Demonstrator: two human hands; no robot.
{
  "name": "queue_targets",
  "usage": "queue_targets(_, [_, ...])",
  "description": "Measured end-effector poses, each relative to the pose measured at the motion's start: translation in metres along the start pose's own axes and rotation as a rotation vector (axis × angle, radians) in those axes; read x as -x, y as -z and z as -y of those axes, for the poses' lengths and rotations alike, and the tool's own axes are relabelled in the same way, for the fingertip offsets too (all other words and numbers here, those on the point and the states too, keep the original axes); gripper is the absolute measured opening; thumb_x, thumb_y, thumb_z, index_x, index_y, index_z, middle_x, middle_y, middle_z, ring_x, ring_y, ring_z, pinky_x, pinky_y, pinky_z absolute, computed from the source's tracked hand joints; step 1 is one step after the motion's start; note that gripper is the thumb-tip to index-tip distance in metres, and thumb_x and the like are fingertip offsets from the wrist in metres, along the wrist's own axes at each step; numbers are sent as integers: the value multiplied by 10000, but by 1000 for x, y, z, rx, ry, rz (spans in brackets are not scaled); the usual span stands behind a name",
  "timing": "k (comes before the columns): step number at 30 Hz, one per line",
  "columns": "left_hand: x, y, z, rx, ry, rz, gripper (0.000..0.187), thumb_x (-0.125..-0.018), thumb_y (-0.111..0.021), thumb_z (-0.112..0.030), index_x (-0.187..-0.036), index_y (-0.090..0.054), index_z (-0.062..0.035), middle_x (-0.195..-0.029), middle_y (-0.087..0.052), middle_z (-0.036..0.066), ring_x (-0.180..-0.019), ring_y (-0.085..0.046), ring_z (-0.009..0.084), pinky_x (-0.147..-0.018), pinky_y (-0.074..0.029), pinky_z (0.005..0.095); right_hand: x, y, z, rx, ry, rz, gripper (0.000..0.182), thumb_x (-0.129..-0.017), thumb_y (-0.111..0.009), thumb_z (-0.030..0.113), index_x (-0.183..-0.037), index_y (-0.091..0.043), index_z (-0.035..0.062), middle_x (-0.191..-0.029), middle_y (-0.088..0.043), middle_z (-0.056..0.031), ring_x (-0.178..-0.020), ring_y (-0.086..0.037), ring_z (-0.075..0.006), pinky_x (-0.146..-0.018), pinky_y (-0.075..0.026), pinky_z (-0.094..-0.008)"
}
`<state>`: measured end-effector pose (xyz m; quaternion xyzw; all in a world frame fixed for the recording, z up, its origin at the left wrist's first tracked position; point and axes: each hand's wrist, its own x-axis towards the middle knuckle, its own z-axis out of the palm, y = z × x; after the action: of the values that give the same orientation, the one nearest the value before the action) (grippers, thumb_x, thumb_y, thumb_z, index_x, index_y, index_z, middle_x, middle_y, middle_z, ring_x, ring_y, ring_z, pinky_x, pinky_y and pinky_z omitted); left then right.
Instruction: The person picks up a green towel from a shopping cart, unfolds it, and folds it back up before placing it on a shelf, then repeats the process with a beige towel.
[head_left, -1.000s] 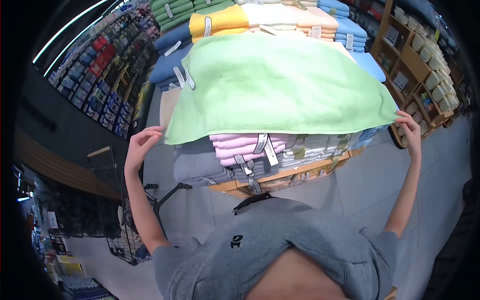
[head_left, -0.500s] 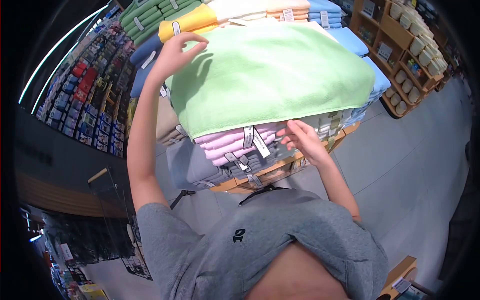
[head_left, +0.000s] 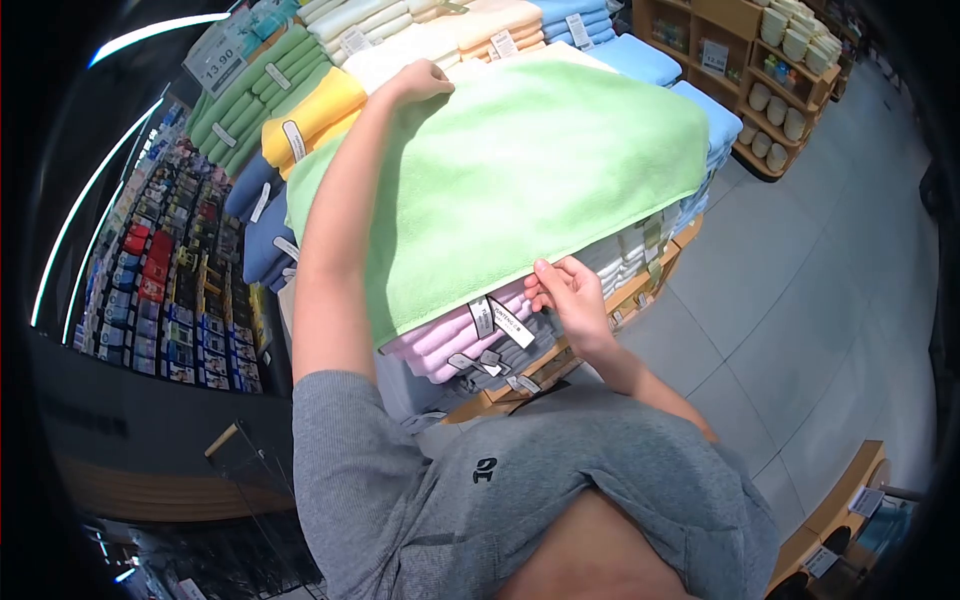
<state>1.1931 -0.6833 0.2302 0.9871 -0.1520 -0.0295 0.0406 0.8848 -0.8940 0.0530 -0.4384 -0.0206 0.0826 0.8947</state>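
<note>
A light green towel (head_left: pixel 520 170) lies spread over the stacked towels in front of me. At its far left edge my left hand (head_left: pixel 418 84) is closed, fingertips pinching the cloth. My right hand (head_left: pixel 572 300) grips the near edge, its thumb on top and its fingers curled below. Under that near edge sit folded pink towels (head_left: pixel 430 345) with white-and-black tags (head_left: pixel 508 322). Grey towels (head_left: pixel 545 335) lie below the pink ones.
Yellow (head_left: pixel 312 115), green (head_left: pixel 250 95), cream and blue towel stacks (head_left: pixel 640 62) surround the spread towel. A price sign (head_left: pixel 218 62) stands at the back left. Packed wall shelves (head_left: pixel 180 270) line the left; a wooden shelf with cups (head_left: pixel 785 100) stands at the right.
My left hand has moved right along the far edge and its fingers have closed. My right hand has come up to the near edge and taken hold. The view has shifted.
</note>
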Motion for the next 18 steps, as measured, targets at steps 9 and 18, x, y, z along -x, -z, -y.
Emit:
queue_targets(9, [75,79,-18,396,-70,-62,292,-869,-644,-388,-997,-664,-126,-826,-589,-65,-731,-487,25,-633,-392,189,8,-27,38,34,299,63,156,-903,-600,99,-935,-579,-51,-822,-638,-86,-721,-592,-88,-622,-466,-201])
queue_targets(18, [212,199,-24,1033,-429,-634,263,-878,-611,-108,-1124,-575,-23,-1011,-650,75,-875,-635,161,-753,-522,264,19,-56,177,376,875,167,104,-881,-629,55,-926,-609,-36,-787,-620,-9,-725,-559,-49,-640,-435,-179])
